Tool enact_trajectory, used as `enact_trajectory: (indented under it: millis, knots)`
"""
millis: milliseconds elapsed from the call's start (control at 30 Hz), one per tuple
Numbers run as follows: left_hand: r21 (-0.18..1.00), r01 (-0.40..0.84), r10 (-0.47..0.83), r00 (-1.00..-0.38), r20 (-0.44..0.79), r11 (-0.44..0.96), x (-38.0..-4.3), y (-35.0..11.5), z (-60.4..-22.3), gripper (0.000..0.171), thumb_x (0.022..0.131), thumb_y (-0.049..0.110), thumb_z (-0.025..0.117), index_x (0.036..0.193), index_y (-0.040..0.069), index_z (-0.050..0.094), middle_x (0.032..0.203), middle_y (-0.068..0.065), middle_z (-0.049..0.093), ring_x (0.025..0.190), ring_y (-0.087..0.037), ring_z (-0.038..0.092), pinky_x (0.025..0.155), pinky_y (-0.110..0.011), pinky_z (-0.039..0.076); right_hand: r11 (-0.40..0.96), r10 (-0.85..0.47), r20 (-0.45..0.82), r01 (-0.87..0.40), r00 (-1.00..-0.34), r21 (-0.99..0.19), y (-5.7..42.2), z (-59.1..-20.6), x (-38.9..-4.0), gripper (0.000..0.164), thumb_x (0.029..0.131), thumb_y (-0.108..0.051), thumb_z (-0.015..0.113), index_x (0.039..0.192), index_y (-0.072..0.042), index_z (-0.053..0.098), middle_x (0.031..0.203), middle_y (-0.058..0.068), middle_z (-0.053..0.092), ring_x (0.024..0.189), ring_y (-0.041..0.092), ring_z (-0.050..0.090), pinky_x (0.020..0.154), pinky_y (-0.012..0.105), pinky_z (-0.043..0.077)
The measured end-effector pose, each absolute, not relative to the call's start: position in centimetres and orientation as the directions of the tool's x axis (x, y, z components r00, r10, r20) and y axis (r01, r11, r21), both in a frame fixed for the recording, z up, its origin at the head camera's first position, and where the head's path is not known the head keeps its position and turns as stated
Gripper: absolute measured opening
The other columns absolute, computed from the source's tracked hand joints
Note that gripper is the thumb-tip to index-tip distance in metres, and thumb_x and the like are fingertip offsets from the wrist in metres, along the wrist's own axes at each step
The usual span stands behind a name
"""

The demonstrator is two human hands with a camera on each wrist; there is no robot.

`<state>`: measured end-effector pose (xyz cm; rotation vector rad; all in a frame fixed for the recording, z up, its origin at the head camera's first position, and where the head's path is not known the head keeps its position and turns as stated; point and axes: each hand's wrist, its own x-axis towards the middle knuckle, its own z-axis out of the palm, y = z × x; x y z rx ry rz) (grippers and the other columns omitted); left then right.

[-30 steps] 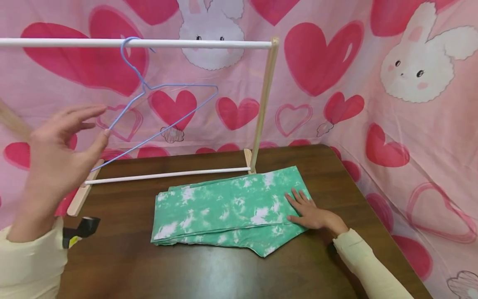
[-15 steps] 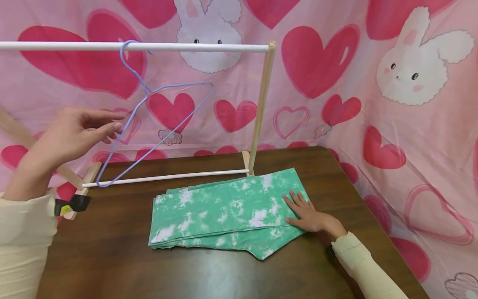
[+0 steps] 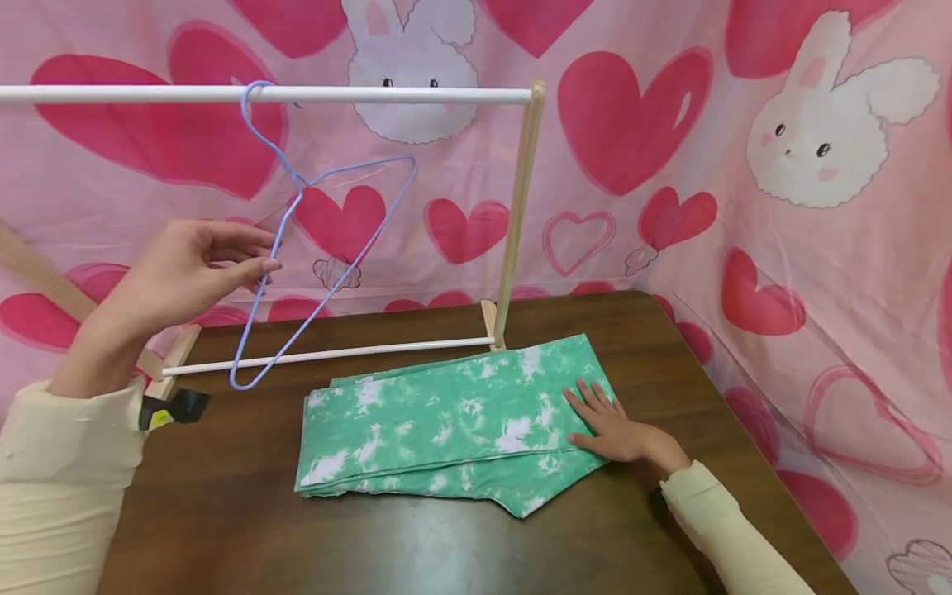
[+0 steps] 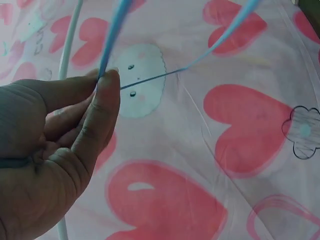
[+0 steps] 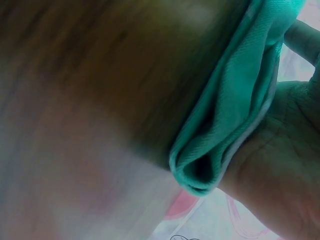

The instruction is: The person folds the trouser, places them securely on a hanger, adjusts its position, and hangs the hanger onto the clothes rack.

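Observation:
A blue wire hanger (image 3: 286, 221) hangs by its hook from the white upper rod. My left hand (image 3: 189, 268) pinches one sloping side of it between thumb and fingers; the left wrist view shows the wire (image 4: 111, 42) at the fingertips. The hanger is turned at an angle to the rod. On the table lie folded green trousers (image 3: 439, 421) with white tie-dye blotches, longer side to side. My right hand (image 3: 613, 426) rests on their right end with fingers spread. Folded layers of the cloth (image 5: 225, 115) show beside the palm in the right wrist view.
The rack has a white upper rod (image 3: 416, 96), a white lower rod (image 3: 372, 353) and a wooden right post (image 3: 519, 215). It stands on the brown table (image 3: 245, 496), behind the trousers. A pink curtain (image 3: 640, 223) with hearts and rabbits surrounds the back and right.
My left hand has moved right to the hanger and taken hold of its side. The hanger's lower left corner has swung right and forward. My right hand has stayed on the trousers.

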<state>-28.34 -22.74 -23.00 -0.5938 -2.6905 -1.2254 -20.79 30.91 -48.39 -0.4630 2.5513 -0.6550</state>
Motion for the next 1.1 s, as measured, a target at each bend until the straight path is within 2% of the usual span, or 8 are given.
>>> enact_trajectory:
  millis: [133, 267, 367, 500, 767, 833, 933, 1100]
  knots:
    - [0.746, 0.332, 0.247, -0.942, 0.227, 0.577, -27.7, -22.6, -22.8, 0.039, 0.093, 0.010, 0.075, 0.125, -0.009, 0.063, 0.082, 0.020, 0.072, 0.072, -0.001, 0.072, 0.065, -0.014, 0.056, 0.832, -0.423, -0.353, -0.203, -0.834, -0.517, 30.6, -48.3, -20.9, 0.082, 0.105, -0.045, 0.052, 0.163, -0.006, 0.009, 0.168, 0.025, -0.010, 0.152, 0.050, -0.015, 0.113, 0.077, -0.006]
    - [0.816, 0.296, 0.195, -0.954, 0.227, 0.496, -26.6, -22.3, -23.1, 0.022, 0.093, 0.012, 0.075, 0.114, 0.014, 0.072, 0.085, 0.015, 0.075, 0.074, -0.005, 0.075, 0.069, -0.016, 0.057, 0.840, -0.424, -0.357, -0.214, -0.833, -0.499, 30.4, -48.2, -21.0, 0.081, 0.105, -0.046, 0.051, 0.163, -0.006, 0.009, 0.168, 0.025, -0.009, 0.152, 0.050, -0.014, 0.113, 0.077, -0.005]
    - [0.872, 0.310, 0.185, -0.949, 0.256, 0.379, -26.1, -21.9, -23.6, 0.026, 0.091, 0.004, 0.075, 0.105, 0.026, 0.075, 0.087, 0.010, 0.077, 0.074, -0.009, 0.076, 0.069, -0.019, 0.059, 0.844, -0.420, -0.363, -0.212, -0.832, -0.492, 30.3, -48.2, -20.9, 0.082, 0.105, -0.046, 0.050, 0.163, -0.005, 0.010, 0.168, 0.026, -0.009, 0.152, 0.051, -0.014, 0.112, 0.078, -0.004]
    - [0.908, 0.328, 0.167, -0.942, 0.292, 0.261, -26.0, -21.2, -24.0, 0.027, 0.090, -0.001, 0.074, 0.103, 0.022, 0.077, 0.089, 0.006, 0.078, 0.075, -0.010, 0.076, 0.067, -0.021, 0.059, 0.848, -0.411, -0.368, -0.201, -0.834, -0.491, 30.3, -48.2, -20.7, 0.081, 0.105, -0.046, 0.050, 0.163, -0.005, 0.010, 0.168, 0.025, -0.009, 0.152, 0.051, -0.013, 0.112, 0.078, -0.004]
    - [0.918, 0.342, 0.151, -0.937, 0.316, 0.202, -25.7, -19.5, -23.9, 0.022, 0.091, 0.004, 0.075, 0.111, 0.012, 0.072, 0.091, 0.006, 0.078, 0.074, -0.011, 0.076, 0.069, -0.021, 0.059, 0.848, -0.406, -0.367, -0.196, -0.837, -0.493, 30.3, -48.1, -20.5, 0.081, 0.106, -0.045, 0.050, 0.163, -0.005, 0.009, 0.168, 0.025, -0.009, 0.152, 0.051, -0.013, 0.113, 0.077, -0.004]
    - [0.930, 0.348, 0.163, -0.931, 0.328, 0.117, -25.5, -19.0, -24.0, 0.023, 0.090, 0.000, 0.075, 0.111, 0.008, 0.072, 0.092, 0.002, 0.078, 0.074, -0.012, 0.076, 0.069, -0.022, 0.059, 0.847, -0.405, -0.370, -0.192, -0.836, -0.496, 30.2, -48.0, -20.4, 0.081, 0.106, -0.045, 0.050, 0.163, -0.005, 0.009, 0.168, 0.025, -0.010, 0.152, 0.051, -0.013, 0.113, 0.077, -0.004]
    - [0.926, 0.373, 0.180, -0.916, 0.357, 0.063, -25.1, -18.3, -24.7, 0.023, 0.090, -0.003, 0.073, 0.109, 0.008, 0.072, 0.092, 0.001, 0.077, 0.074, -0.011, 0.076, 0.070, -0.021, 0.059, 0.844, -0.407, -0.369, -0.190, -0.836, -0.501, 30.2, -48.1, -20.4, 0.081, 0.106, -0.045, 0.050, 0.163, -0.005, 0.009, 0.168, 0.025, -0.010, 0.152, 0.051, -0.014, 0.113, 0.077, -0.005]
    - [0.938, 0.329, 0.234, -0.909, 0.346, -0.111, -24.3, -16.9, -26.8, 0.021, 0.091, -0.009, 0.069, 0.109, 0.003, 0.070, 0.089, -0.005, 0.072, 0.074, -0.017, 0.076, 0.070, -0.030, 0.060, 0.851, -0.400, -0.371, -0.190, -0.838, -0.489, 30.2, -48.2, -20.2, 0.081, 0.106, -0.046, 0.049, 0.163, -0.006, 0.008, 0.168, 0.025, -0.010, 0.152, 0.051, -0.014, 0.113, 0.077, -0.005]
